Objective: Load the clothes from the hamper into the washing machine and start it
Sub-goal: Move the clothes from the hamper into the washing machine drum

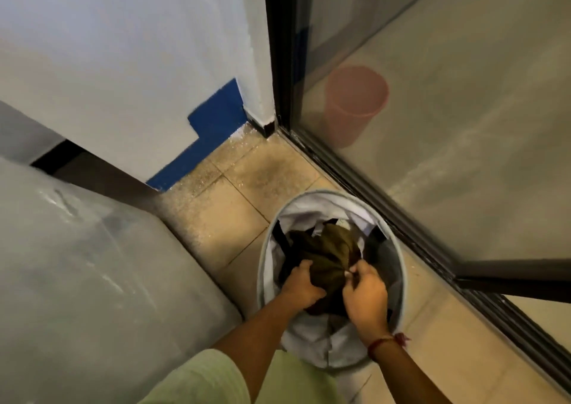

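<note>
To the left of your hands stands a large pale grey box-like shape [77, 264], too blurred to name. Your left hand [301, 283] curls its fingers into the crumpled olive-green garment [330, 249]. The garment lies on top of the clothes inside the round grey fabric hamper [394, 264], directly under and between both hands. Your right hand [366, 295], just beside the left, pinches a fold of the same garment. Further right, behind the dark-framed glass door [463, 156], sits a pink plastic bucket [355, 104].
</note>
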Tool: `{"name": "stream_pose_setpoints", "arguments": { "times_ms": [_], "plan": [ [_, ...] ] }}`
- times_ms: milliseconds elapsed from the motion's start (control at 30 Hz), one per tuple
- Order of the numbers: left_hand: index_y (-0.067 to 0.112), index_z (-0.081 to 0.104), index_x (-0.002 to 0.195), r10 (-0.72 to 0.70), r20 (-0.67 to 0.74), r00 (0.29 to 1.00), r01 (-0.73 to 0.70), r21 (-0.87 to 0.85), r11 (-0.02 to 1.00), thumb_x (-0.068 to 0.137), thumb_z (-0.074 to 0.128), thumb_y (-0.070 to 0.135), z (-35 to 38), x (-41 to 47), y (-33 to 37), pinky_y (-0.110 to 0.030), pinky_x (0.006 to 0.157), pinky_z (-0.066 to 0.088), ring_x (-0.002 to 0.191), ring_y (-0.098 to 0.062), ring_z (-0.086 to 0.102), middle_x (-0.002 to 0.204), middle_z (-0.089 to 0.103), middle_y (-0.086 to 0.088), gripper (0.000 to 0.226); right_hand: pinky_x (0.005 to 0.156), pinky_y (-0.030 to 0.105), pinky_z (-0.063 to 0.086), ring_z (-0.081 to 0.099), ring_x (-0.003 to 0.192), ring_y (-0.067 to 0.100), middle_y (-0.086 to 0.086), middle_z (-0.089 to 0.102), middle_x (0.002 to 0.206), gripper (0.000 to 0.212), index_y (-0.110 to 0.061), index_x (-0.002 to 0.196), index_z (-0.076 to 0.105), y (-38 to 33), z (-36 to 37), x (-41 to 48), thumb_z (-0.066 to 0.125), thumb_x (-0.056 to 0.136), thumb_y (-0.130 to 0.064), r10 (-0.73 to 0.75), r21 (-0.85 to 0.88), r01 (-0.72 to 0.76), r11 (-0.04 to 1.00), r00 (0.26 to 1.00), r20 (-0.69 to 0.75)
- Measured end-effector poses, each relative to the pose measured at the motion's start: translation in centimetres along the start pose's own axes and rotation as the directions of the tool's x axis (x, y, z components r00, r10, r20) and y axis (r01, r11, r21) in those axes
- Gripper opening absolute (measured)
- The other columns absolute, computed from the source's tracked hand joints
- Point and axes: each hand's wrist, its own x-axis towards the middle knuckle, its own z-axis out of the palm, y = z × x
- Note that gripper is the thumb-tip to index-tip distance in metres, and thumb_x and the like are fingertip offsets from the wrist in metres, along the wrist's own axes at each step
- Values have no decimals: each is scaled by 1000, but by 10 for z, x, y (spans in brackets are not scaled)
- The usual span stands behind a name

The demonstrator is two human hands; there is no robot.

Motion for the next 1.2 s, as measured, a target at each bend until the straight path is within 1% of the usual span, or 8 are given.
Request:
{"name": "stream_pose_setpoints", "arguments": {
  "times_ms": [133, 367, 533, 667, 767, 900, 1033, 1200],
  "plan": [
    [25, 2, 151, 187, -33, 982, -182, 130, 975, 62, 78, 44, -28, -75, 45, -46, 113, 33, 139, -32, 32, 153, 25, -11, 119, 60, 26, 33, 47, 67, 20, 5, 51, 77, 13, -8, 75, 50, -80, -81, -52, 57, 84, -4, -74, 83, 83, 993, 992, -97],
    [13, 53, 123, 453, -62, 889, -445, 112, 889, 91, 54, 19, -107, -235, 128, -36, 102, 43, 118, -29, 53, 127, 58, -14, 32, 56, 28, 39, 51, 62, 16, 1, 53, 64, 31, -25, 64, 50, -160, -206, -115, 68, 80, -5, -197, 186, 239, 953, 955, -221],
    [7, 52, 124, 609, -168, 775, -624, -50, 780, 95, 46, 13, -141, -330, 163, -32, 103, 39, 119, -25, 52, 127, 56, -13, 30, 56, 20, 38, 51, 75, 10, -2, 54, 72, 31, -33, 68, 46, -225, -261, -157, 64, 86, -15, -377, 257, 476, 841, 857, -352],
    [14, 51, 131, 625, -249, 740, -671, -201, 714, 91, 50, 25, -158, -394, 185, -35, 111, 37, 125, -23, 50, 133, 55, -7, 41, 65, 14, 42, 53, 74, 11, 10, 57, 80, 16, -30, 78, 55, -271, -293, -175, 55, 81, -46, -389, 406, 608, 682, 772, -504],
    [17, 52, 129, 621, -274, 734, -678, -242, 694, 91, 50, 27, -179, -428, 185, -39, 106, 41, 114, -22, 56, 126, 60, -11, 40, 85, 31, 50, 58, 92, 20, 14, 57, 101, 26, -37, 96, 56, -279, -303, -191, 58, 78, -55, -340, 510, 645, 569, 750, -568],
    [14, 49, 128, 617, -361, 699, -715, -322, 621, 98, 38, 18, -219, -482, 176, -45, 97, 44, 98, -20, 54, 103, 59, -5, 31, 102, 43, 41, 47, 120, 21, 3, 46, 132, 70, -53, 119, 41, -269, -303, -202, 62, 57, -78, -385, 605, 536, 589, 844, -372],
    [23, 51, 117, 618, -413, 669, -741, -313, 594, 98, 37, 27, -240, -518, 155, -38, 80, 52, 100, -25, 59, 111, 62, -12, 24, 106, 34, 31, 33, 129, 10, -8, 31, 142, 130, -35, 140, 23, -287, -281, -214, 69, 29, -84, -515, 607, 422, 673, 857, -25],
    [29, 54, 98, 594, -545, 592, -802, -326, 500, 101, 35, 23, -256, -554, 101, -30, 77, 52, 89, -14, 58, 92, 60, 3, 20, 91, 28, 49, 56, 109, -3, -15, 54, 123, 78, -40, 124, 41, -339, -239, -230, 82, 58, -32, -663, 634, 519, 573, 748, -14]
  ]
}}
